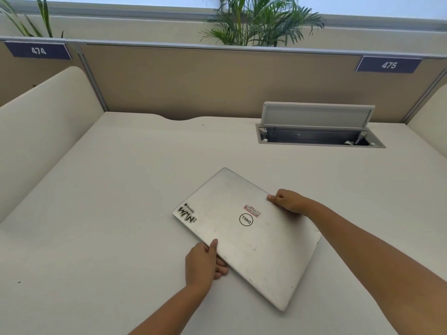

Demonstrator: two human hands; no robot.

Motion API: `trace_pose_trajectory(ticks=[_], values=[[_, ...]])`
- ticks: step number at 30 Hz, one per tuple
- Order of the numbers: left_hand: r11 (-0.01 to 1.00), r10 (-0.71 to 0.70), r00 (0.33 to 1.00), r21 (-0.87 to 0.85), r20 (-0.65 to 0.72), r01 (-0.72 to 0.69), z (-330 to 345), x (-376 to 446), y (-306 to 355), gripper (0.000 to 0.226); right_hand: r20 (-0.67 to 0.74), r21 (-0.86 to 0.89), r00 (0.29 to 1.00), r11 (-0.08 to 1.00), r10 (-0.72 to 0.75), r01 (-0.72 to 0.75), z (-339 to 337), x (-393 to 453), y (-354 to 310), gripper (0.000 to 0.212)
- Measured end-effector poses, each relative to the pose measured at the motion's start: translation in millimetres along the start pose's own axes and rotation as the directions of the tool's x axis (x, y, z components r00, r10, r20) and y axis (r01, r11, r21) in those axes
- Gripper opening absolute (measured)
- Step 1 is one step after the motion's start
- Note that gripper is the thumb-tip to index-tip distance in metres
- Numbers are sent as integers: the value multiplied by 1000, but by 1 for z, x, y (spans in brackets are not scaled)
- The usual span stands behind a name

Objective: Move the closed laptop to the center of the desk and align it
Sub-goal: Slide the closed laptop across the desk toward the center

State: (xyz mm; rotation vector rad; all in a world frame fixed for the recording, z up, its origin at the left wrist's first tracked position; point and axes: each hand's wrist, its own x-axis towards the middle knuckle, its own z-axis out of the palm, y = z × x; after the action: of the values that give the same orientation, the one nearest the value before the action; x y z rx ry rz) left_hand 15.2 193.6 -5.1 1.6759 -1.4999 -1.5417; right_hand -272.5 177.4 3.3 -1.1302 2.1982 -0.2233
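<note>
The closed silver laptop (246,234) lies skewed on the pale worktop (108,213), near its front middle. The left hand (202,264) grips its near-left edge, the right hand (289,200) its far-right edge, thumbs on the lid.

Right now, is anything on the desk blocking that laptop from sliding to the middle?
Nothing visible. Both hands already grip the laptop, and the desk around it is bare; the open cable hatch sits farther back.
</note>
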Motion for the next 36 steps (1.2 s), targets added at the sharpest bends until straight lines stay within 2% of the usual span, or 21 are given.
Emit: trace_pose_trajectory(ticks=[17,25,27,29,31,34,36], values=[[1000,11,1000,19,-19,-10,2,-2,0,36,-35,-34,999,999,-35,34,2,1,0,40],[1000,21,1000,20,-23,-20,2,-3,0,36,-47,-72,999,997,-3,-1,2,-3,-5,40],[1000,14,1000,-6,-5,-14,0,-2,-1,37,-87,-22,996,1000,10,-12,3,-4,-3,37],[1000,-1,1000,-27,28,2,-3,-1,0,36,-230,119,973,993,13,15,2,-9,-2,26],[999,-33,997,4,77,32,-7,3,2,36,-393,298,918,952,54,72,-2,-20,-3,17],[988,-135,978,97,159,121,-17,16,11,45,-462,447,877,888,128,106,-4,-46,-4,19],[950,-151,965,302,213,82,-24,21,18,47,-482,487,863,865,150,121,2,-61,0,24]])
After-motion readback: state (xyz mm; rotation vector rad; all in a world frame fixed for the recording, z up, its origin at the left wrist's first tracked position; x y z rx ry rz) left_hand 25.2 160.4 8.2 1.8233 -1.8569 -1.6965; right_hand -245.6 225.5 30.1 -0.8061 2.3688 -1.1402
